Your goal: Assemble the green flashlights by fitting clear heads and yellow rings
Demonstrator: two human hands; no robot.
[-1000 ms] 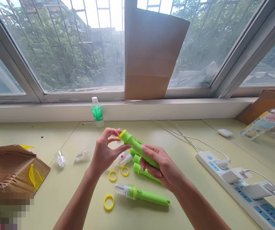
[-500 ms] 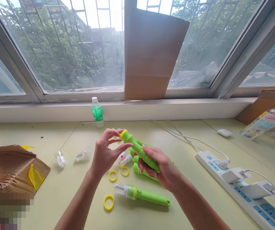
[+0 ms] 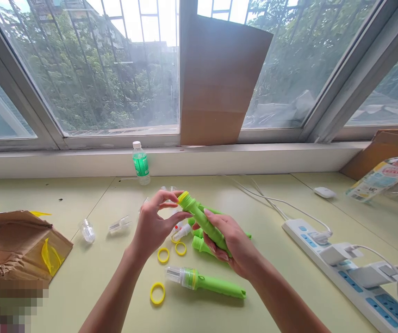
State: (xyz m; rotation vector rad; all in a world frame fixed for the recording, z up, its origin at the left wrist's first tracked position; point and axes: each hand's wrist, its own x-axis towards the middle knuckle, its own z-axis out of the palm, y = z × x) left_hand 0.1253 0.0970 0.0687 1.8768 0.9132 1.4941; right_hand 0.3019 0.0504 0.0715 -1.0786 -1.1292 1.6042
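My right hand (image 3: 232, 238) is wrapped around a green tubular plastic handle (image 3: 206, 224), which tilts up to the left. At its threaded upper end is a yellow ring (image 3: 182, 197). My left hand (image 3: 152, 219) has its fingertips on this ring, with the thumb against the handle's neck. Below the hands lies another green handle (image 3: 220, 286) fitted with a clear ribbed cap (image 3: 174, 274). Loose yellow rings (image 3: 163, 255) lie near it. More green handles (image 3: 199, 244) are partly hidden behind my right hand, beside small white pieces (image 3: 182, 232).
Clear caps (image 3: 88, 231) lie left of my hands. A torn cardboard box (image 3: 21, 249) stands at the left, a green-labelled bottle (image 3: 141, 164) by the sill. At right are a white power strip (image 3: 345, 273) with plugged-in cables and a lying bottle (image 3: 381, 178).
The yellow ring sits closer down over the handle's threaded end. Both hands and the handle have shifted slightly, the ring end moving a little right and down.
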